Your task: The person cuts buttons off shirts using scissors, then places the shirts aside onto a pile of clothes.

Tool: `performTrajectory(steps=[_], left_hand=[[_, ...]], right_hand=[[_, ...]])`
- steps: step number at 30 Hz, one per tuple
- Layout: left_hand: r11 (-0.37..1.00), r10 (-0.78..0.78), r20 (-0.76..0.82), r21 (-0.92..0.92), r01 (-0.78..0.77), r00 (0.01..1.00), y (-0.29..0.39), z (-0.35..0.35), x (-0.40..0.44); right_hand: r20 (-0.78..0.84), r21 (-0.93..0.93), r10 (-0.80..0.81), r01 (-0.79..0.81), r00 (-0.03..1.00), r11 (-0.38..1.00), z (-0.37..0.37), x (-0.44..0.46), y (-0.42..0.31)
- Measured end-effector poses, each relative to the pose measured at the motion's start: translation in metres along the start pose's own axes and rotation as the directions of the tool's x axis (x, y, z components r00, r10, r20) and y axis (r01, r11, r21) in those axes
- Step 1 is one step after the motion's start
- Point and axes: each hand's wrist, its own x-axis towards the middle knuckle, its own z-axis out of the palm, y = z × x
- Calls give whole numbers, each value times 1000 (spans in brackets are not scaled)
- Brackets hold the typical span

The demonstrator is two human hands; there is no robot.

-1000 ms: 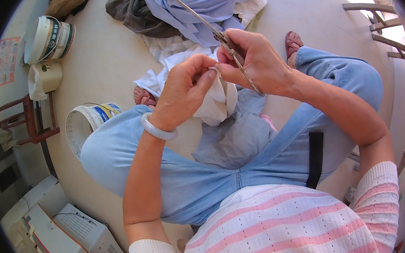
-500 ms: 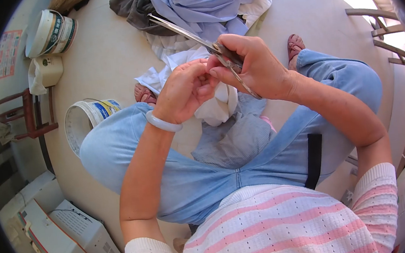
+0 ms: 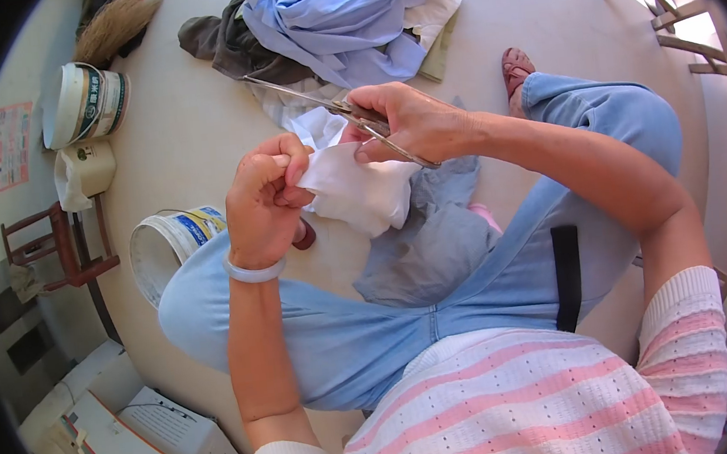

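Observation:
My left hand [image 3: 263, 203], with a pale bangle at the wrist, is closed on the edge of a white cloth [image 3: 358, 188]. The cloth is spread between my two hands and hangs below them. In my right hand [image 3: 415, 126] is a pair of metal scissors [image 3: 298, 92], its blades pointing to the upper left, above the cloth. Fingertips of that same hand also pinch the cloth's upper edge. Beneath the hands, a grey cloth [image 3: 427, 251] hangs or lies between my knees; its support is hidden.
A heap of clothes with a light blue garment [image 3: 335, 20] lies on the floor ahead. To the left are a white bucket [image 3: 160, 247], another bucket [image 3: 85, 105], a small bin [image 3: 87, 170] and a wooden stool [image 3: 59, 243]. A box [image 3: 169, 430] stands lower left, a chair [image 3: 667, 18] upper right.
My hands have moved apart, the left one going left. The white cloth now shows stretched between them. My right hand has shifted left with the scissors still in it.

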Motion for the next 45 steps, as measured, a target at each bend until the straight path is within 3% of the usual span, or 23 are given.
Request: performTrajectory(steps=[2, 4, 5, 7, 8, 11, 14, 16, 18, 28, 31, 33, 34, 36, 37, 39, 40, 42, 45], left_hand=[[999, 33, -24, -31, -34, 999, 4, -8, -4], [994, 95, -175, -45, -104, 980, 9, -16, -7], [993, 96, -178, -46, -105, 979, 11, -12, -6], [884, 355, -512, 457, -103, 782, 11, 7, -3], [885, 356, -516, 455, -103, 779, 8, 10, -1], [808, 387, -183, 539, -237, 904, -2, 14, 7], [747, 262, -92, 650, -141, 961, -8, 19, 10], [775, 249, -105, 617, -133, 963, -9, 20, 11], [800, 267, -110, 579, -157, 957, -11, 19, 12], [825, 293, -104, 531, -196, 951, -22, 17, 17], [835, 367, -166, 492, -246, 915, -27, 18, 21], [857, 334, -185, 467, -216, 924, -26, 16, 21], [857, 337, -190, 467, -217, 922, -25, 17, 20], [914, 298, -297, 363, -181, 907, -19, 23, 18], [914, 301, -303, 362, -183, 904, -17, 22, 17], [938, 259, -343, 312, -150, 903, -14, 18, 17], [939, 260, -351, 310, -151, 899, -14, 15, 17], [933, 267, -350, 327, -150, 898, -13, 10, 17], [895, 334, -332, 405, -187, 882, -17, 5, 20]], right_hand=[[13, 16, 108, -108, 994, 994, -6, 0, -6], [9, 34, 110, -111, 994, 993, -12, 2, -4], [3, 52, 116, -116, 993, 992, -14, 3, -4], [6, 91, 122, -123, 992, 988, -18, 2, -12], [3, 129, 127, -126, 992, 984, -19, 3, -15], [26, 269, 143, -144, 989, 952, -18, 3, -26], [68, 402, 212, -221, 975, 889, -18, 2, -32], [66, 447, 237, -241, 969, 862, -17, 1, -32], [52, 622, 317, -279, 947, 732, -16, 0, -32], [75, 674, 399, -341, 914, 656, -14, -2, -29], [53, 656, 413, -343, 909, 672, -8, -4, -35], [-111, 505, 449, -339, 887, 794, -5, -4, -38], [-106, 503, 447, -340, 888, 795, -6, -5, -37], [-183, 69, 359, -352, 915, 934, -14, -12, -33], [-176, 66, 358, -352, 917, 934, -18, -16, -33], [-114, -310, 288, -309, 951, 899, -24, -24, -38], [-105, -312, 287, -306, 952, 900, -25, -28, -42], [-25, -519, 319, -285, 948, 806, -25, -35, -54], [-16, -558, 339, -290, 941, 778, -24, -39, -52]])
